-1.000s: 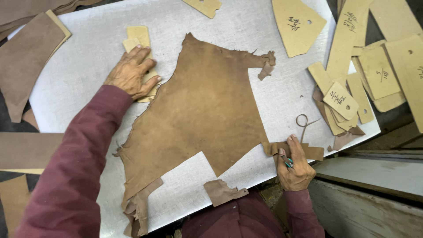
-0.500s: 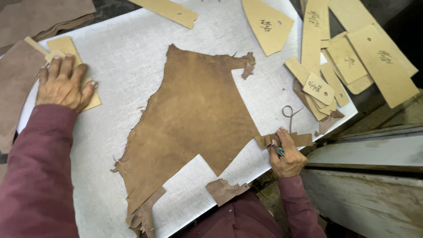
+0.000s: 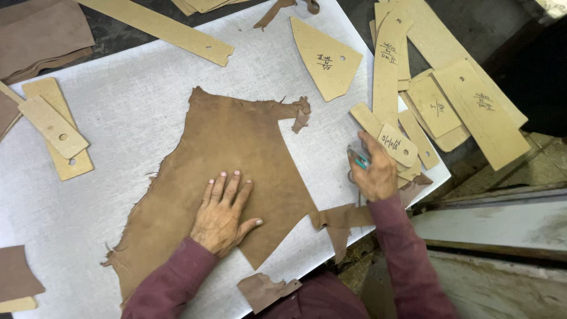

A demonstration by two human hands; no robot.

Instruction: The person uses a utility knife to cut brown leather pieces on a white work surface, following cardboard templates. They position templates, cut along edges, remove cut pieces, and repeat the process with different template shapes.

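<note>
A large brown leather hide (image 3: 236, 147) lies spread on the grey cutting board (image 3: 136, 100). My left hand (image 3: 223, 214) rests flat on the hide's lower middle, fingers spread. My right hand (image 3: 373, 171) is at the board's right edge, closed around a small teal-handled tool (image 3: 358, 157). It touches a small tan cardboard pattern piece (image 3: 397, 145) from the pile there. A narrow leather strip (image 3: 339, 218) trails off the hide just below that hand.
Tan cardboard patterns lie around: a pointed one (image 3: 326, 58) at the top, long strips (image 3: 162, 26) at top left, two holed pieces (image 3: 56, 129) at left, a stack (image 3: 466, 106) at right. Leather scraps (image 3: 266, 290) sit by the near edge. Darker leather (image 3: 41, 32) lies far left.
My left hand left the cardboard pieces at the left and came down flat on the hide. My right hand rose from the near edge to the small pattern piece.
</note>
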